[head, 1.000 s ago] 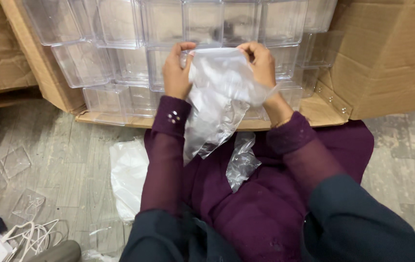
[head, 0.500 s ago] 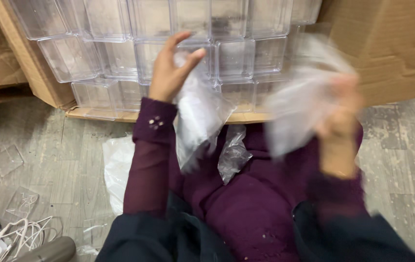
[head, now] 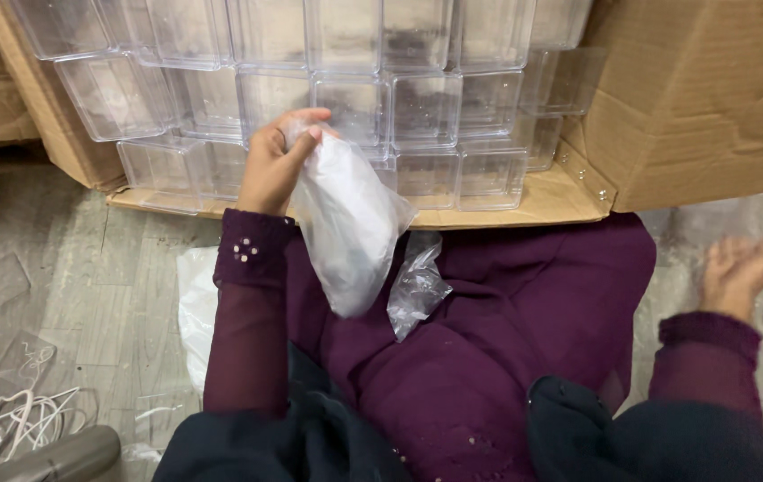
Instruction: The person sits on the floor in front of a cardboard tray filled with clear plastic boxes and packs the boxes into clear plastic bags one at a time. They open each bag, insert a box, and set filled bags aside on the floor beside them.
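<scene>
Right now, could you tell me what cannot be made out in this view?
- What the bag in the left hand holds: the head view shows only cloudy white plastic.
- Right hand: motion-blurred; it looks open and empty.
- Clear boxes: the top row is cut off by the frame's upper edge.
- Carton: its top and right side run out of frame.
- Metal cylinder: cut off by the bottom edge; its kind is unclear.
</scene>
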Demonstrator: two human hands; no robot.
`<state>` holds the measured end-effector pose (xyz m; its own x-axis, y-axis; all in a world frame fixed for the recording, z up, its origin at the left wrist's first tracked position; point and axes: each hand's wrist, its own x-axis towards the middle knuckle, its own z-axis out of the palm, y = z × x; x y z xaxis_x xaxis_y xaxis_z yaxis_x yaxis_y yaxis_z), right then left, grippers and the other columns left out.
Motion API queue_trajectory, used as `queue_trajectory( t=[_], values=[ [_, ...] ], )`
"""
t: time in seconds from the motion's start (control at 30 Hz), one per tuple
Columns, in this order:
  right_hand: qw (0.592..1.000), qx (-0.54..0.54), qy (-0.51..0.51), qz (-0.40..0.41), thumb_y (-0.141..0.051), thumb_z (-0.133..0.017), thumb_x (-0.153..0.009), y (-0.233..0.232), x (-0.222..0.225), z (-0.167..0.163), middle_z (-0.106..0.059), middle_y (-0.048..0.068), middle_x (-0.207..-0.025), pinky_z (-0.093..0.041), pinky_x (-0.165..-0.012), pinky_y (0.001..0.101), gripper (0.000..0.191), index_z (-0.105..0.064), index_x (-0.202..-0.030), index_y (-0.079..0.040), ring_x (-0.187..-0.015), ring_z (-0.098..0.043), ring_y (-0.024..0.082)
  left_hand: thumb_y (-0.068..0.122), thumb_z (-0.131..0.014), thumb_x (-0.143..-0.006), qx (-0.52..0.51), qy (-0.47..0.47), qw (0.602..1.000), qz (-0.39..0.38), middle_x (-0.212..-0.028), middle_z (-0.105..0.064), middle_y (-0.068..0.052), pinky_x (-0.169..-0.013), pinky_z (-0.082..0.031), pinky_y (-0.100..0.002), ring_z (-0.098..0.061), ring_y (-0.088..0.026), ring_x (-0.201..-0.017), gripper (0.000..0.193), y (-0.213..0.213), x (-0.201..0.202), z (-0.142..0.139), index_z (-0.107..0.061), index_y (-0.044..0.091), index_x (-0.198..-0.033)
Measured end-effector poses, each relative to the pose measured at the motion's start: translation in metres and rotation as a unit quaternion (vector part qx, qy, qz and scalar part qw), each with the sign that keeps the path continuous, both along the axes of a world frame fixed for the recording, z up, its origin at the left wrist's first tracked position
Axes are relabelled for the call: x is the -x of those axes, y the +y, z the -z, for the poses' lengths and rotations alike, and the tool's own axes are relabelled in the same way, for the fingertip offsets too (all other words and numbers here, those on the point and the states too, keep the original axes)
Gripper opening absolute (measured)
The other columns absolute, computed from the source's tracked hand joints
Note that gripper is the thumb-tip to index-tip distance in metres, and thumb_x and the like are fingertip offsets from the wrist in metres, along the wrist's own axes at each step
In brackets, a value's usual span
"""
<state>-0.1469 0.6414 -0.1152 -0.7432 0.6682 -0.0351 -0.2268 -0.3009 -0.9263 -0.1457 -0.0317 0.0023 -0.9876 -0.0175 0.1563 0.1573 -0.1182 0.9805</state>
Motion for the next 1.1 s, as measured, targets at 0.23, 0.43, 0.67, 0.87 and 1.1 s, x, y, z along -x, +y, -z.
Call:
queue_trajectory(
  t=[0.23, 0.43, 0.67, 0.87, 1.1],
  values=[
    [0.973, -0.165, 0.149, 0.058, -0.023, -0.064, -0.109, -0.124, 0.031, -0.081, -0.057, 0.013, -0.116, -0.050, -0.092, 0.0398, 0.022, -0.056, -0.119, -0.004, -0.104, -0.059, 0.025, 0.016, -0.066, -0.103, -0.008, 0.016, 1.000, 0.008, -0.101, -0.075, -0.002, -0.086, -0.053, -0.024, -0.067, -0.008, -0.093, 0.022, 0.010, -0.008, -0.001, -0.074, 0.000, -0.116],
    [0.798, -0.294, 0.164, -0.499, -0.015, -0.069, -0.100, -0.382, 0.021, -0.127, -0.064, 0.011, -0.133, -0.051, -0.108, 0.0352, 0.044, -0.057, -0.140, -0.001, -0.128, -0.056, 0.019, 0.016, -0.068, -0.100, -0.057, 0.020, 0.998, 0.016, -0.101, -0.077, -0.005, -0.087, -0.055, -0.025, -0.070, -0.009, -0.093, 0.024, 0.021, -0.007, -0.008, -0.074, 0.001, -0.117],
    [0.809, -0.239, 0.065, -0.532, -0.011, -0.075, -0.096, -0.453, 0.022, -0.127, -0.075, -0.001, -0.094, -0.055, -0.081, 0.0243, 0.014, -0.076, -0.106, -0.002, -0.087, -0.067, 0.008, 0.020, -0.074, -0.101, 0.000, 0.056, 0.998, -0.042, -0.095, -0.078, -0.005, -0.086, -0.055, -0.023, -0.069, -0.008, -0.088, 0.024, 0.012, -0.007, 0.011, -0.077, 0.000, -0.114],
    [0.840, -0.222, 0.136, -0.476, -0.013, -0.068, -0.100, -0.462, 0.027, -0.109, -0.074, 0.001, -0.095, -0.055, -0.083, 0.0213, 0.014, -0.074, -0.105, -0.001, -0.090, -0.068, 0.007, 0.026, -0.067, -0.108, -0.065, 0.024, 0.997, -0.031, -0.076, -0.056, 0.006, -0.067, -0.037, -0.020, -0.048, -0.004, -0.070, 0.024, 0.020, -0.006, 0.035, -0.069, 0.005, -0.096],
    [0.754, 0.119, -0.001, -0.646, -0.023, -0.070, -0.099, -0.427, 0.036, -0.102, -0.069, 0.007, -0.083, -0.045, -0.062, 0.0267, 0.025, -0.072, -0.089, 0.000, -0.067, -0.055, 0.013, 0.027, -0.064, -0.099, -0.279, -0.034, 0.960, 0.019, -0.085, -0.063, 0.002, -0.074, -0.049, -0.026, -0.059, -0.009, -0.080, 0.018, -0.007, -0.003, 0.036, -0.062, 0.010, -0.093]
  ],
)
